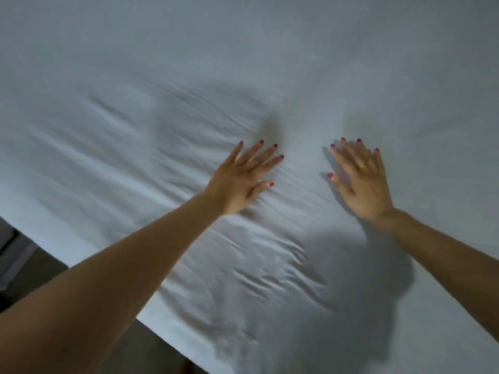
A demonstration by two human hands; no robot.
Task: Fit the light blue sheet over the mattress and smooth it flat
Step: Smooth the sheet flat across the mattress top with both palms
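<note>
The light blue sheet [270,63] covers the mattress and fills nearly the whole head view. My left hand [240,179] lies flat on it near the middle, fingers straight and spread, palm down. A short gap to the right, my right hand [361,182] presses the sheet the same way, fingers spread, a ring on one finger. Shallow wrinkles run across the cloth left of my left hand and in a patch nearer to me, between my forearms. The far part of the sheet looks smooth. The mattress itself is hidden under the sheet.
The bed's near edge [102,282] runs diagonally from the left side down toward the bottom middle. Beyond that edge lies dark floor [35,268]. Shadows of my arms and head fall on the sheet.
</note>
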